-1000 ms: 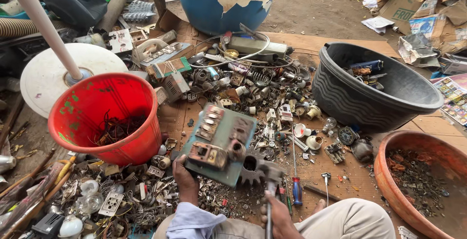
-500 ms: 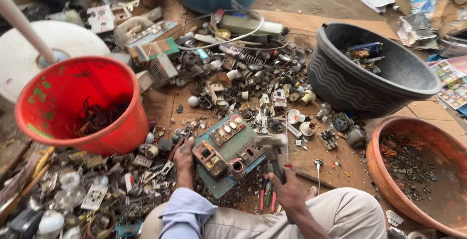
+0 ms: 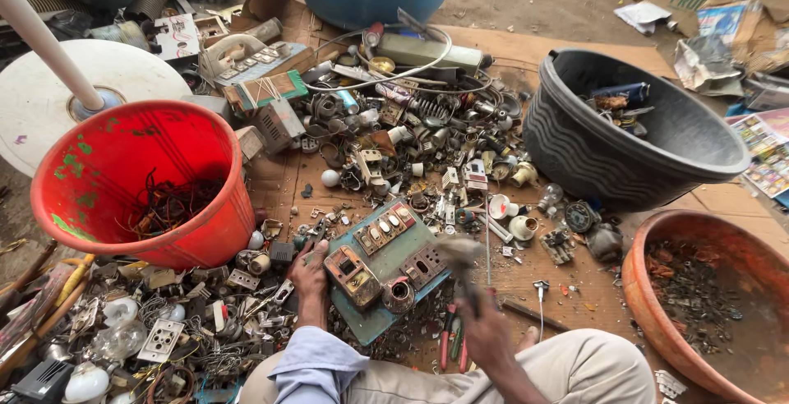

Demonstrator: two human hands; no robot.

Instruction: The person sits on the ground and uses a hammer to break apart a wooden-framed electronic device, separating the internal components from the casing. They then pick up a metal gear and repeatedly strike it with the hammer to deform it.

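Under my left hand (image 3: 310,271) lies a green switch board (image 3: 386,268), flat on the cardboard floor (image 3: 592,50) and tilted toward me; my fingers press down on its near left edge, spread rather than curled around anything. Just to the right of that hand, on the board, sit a brown switch box (image 3: 352,275), a row of small switches (image 3: 386,226) and a round socket (image 3: 399,293). My right hand (image 3: 486,334) is clenched around the handle of a hammer (image 3: 460,260), whose blurred head hangs just above the board's right edge. Beside that fist, on the floor, lie pliers with red and green grips (image 3: 452,345). Left of my left hand stands a red bucket (image 3: 209,231) with dark wires inside. Beyond the board spreads a heap of metal scrap (image 3: 411,141). Right of the hammer sit a black tub (image 3: 575,157) and, nearer me, a brown basin (image 3: 649,305).
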